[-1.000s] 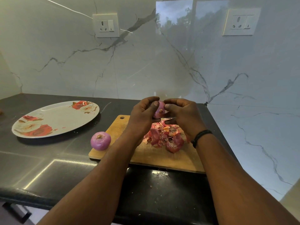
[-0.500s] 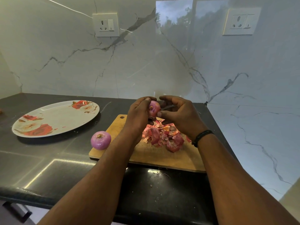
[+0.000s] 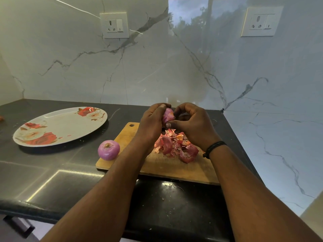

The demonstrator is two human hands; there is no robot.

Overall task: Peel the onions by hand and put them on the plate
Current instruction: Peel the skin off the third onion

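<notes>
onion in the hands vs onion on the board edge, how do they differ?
The held onion is up in the air, gripped by the left hand and right hand; the loose onion lies untouched on the cutting board corner.
The held onion is mostly hidden by fingers; the loose onion shows whole, cut end up.
Both are pinkish purple.
</notes>
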